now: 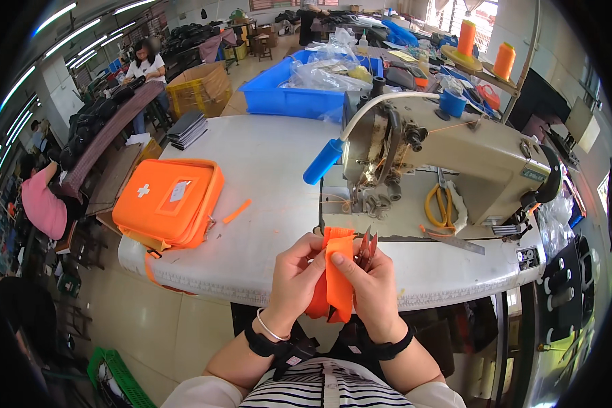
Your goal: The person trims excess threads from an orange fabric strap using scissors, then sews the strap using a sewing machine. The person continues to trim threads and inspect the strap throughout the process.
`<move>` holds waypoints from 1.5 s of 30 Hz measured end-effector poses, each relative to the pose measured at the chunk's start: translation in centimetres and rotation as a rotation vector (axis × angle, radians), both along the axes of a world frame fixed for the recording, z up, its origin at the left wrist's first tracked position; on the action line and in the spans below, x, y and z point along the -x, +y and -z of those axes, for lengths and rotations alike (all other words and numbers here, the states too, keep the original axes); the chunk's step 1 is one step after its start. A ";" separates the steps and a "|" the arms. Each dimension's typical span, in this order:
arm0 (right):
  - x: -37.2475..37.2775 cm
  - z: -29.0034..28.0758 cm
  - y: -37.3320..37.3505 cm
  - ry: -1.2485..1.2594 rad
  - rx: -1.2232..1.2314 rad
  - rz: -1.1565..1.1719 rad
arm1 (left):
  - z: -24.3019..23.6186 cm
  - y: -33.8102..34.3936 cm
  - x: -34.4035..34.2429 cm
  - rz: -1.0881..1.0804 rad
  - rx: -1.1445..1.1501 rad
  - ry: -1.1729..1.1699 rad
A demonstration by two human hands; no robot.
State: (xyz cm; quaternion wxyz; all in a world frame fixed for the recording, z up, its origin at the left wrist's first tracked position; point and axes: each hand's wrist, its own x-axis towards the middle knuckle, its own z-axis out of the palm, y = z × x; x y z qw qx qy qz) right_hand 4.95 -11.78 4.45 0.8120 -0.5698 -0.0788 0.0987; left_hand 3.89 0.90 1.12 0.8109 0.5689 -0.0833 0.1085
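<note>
Over the table's front edge, a folded piece of orange fabric [338, 280] is pinched between my two hands. My left hand [294, 272] grips its left side with bent fingers. On the other side, my right hand [375, 284] presses its thumb on the fabric and also keeps red-handled thread snips [368, 248], tips pointing up, within its fingers. Just beyond my hands stands a beige sewing machine [489, 163]. To the left lies a zipped orange first-aid bag [132, 212] with a white cross. A narrow orange strip [236, 211] rests beside it.
Yellow-handled scissors [430, 204] and a metal ruler [459, 243] lie by the machine. A blue-headed lamp [324, 162] hangs over its left end. Behind are dark stacked pieces [187, 129], a blue bin [268, 92] and an orange thread cone [466, 37]. A person [145, 68] works far left.
</note>
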 end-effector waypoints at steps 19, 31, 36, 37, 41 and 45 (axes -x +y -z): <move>-0.6 -0.2 -0.6 0.318 -0.409 -0.105 | -2.0 -1.0 1.3 0.022 0.031 0.054; -0.3 0.7 -0.9 -0.627 0.365 0.365 | -1.5 -0.6 1.5 -0.052 -0.031 0.090; -0.9 1.0 -1.2 -0.768 0.492 0.402 | -1.3 -0.5 1.6 -0.010 -0.055 0.087; -1.1 0.9 -1.5 -0.765 0.506 0.395 | -1.3 -0.4 1.6 0.002 -0.068 0.081; -2.8 0.5 -4.5 -0.763 0.666 0.438 | -2.1 1.2 2.5 0.007 0.061 0.178; -4.8 -1.0 -9.6 -0.635 0.958 0.366 | -3.1 12.0 5.3 -0.040 0.235 0.074</move>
